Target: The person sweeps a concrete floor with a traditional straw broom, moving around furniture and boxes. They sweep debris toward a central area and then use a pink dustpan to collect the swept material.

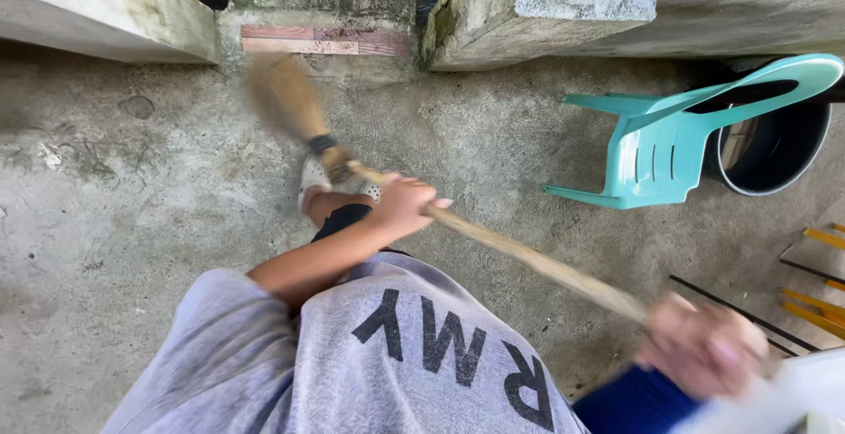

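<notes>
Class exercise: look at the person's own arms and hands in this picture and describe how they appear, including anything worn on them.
Both hands are bare: no gloves, rings or watch show. The left hand is sharp, with the forearm uncovered up to a loose, short grey sleeve of a T-shirt with dark block lettering. The right hand is blurred, so fine detail cannot be told; its arm is out of view.

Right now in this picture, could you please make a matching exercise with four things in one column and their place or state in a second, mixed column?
Things:
1. broom
2. plastic chair
3. dark bucket
4. white shoe

Places or states:
A. behind the chair, at the right edge
B. turquoise, tipped over on the concrete floor
C. on the floor beside the broom's blurred bristles
D. gripped by the left hand and the right hand

Pairs: 1-D, 2-B, 3-A, 4-C
</notes>
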